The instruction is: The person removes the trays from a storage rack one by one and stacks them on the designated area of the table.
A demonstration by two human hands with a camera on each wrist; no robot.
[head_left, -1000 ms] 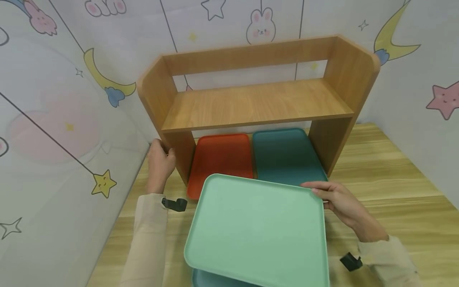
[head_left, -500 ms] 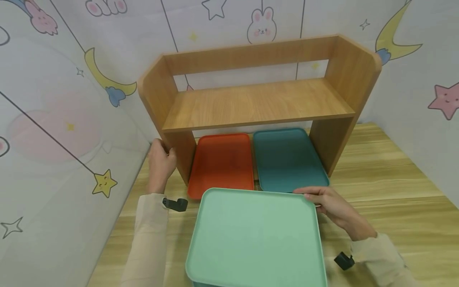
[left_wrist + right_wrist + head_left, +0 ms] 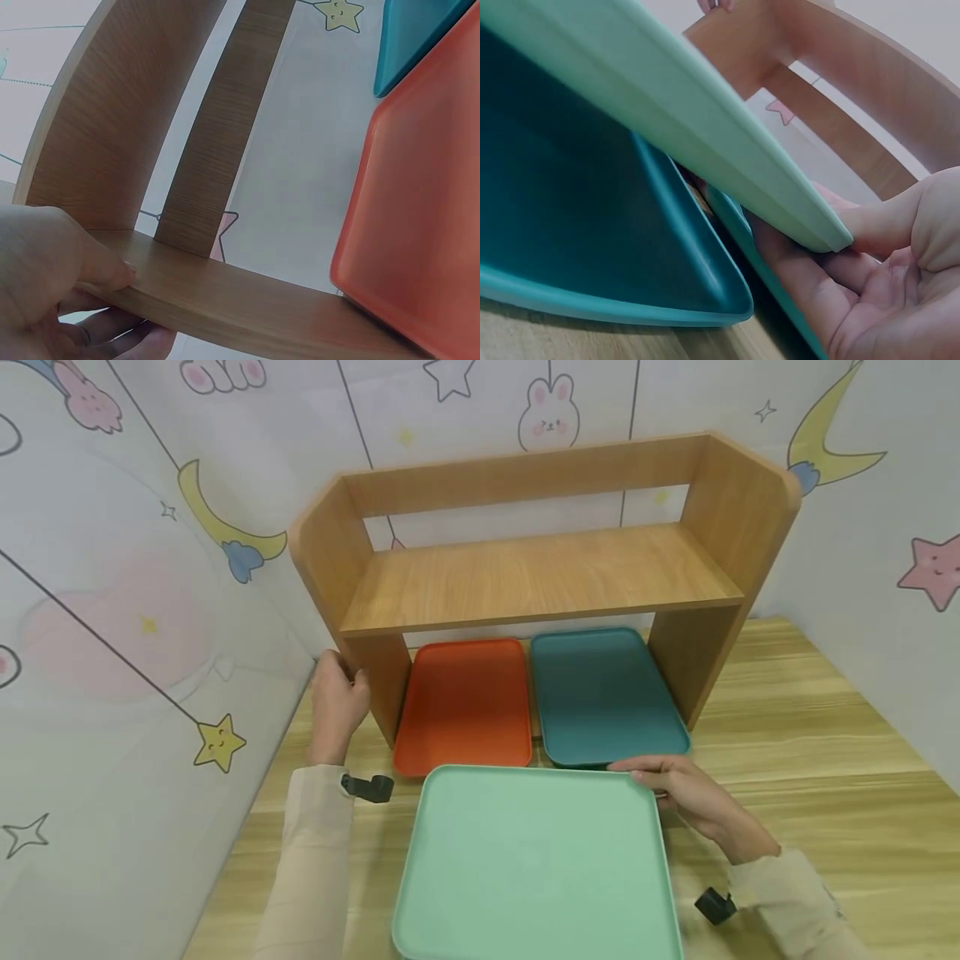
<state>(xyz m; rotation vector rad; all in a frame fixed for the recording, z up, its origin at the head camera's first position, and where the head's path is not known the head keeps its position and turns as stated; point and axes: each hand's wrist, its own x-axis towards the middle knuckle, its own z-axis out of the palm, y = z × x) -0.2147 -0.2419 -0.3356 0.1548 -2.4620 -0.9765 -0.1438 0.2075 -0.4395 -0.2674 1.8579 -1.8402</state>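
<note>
As your left hand point(image 3: 337, 706) gripped the shelf point(image 3: 540, 572) holding a red tray point(image 3: 467, 706) and teal tray point(image 3: 609, 697), your right hand point(image 3: 688, 797) pinched the green tray point(image 3: 532, 864) at its two o'clock.

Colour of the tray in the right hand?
Plain mint green; the tray in the right hand shows best in the head view.

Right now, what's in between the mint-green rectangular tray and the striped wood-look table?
A dark teal rectangular tray lies under the mint-green tray, on the table; the right wrist view shows it.
</note>
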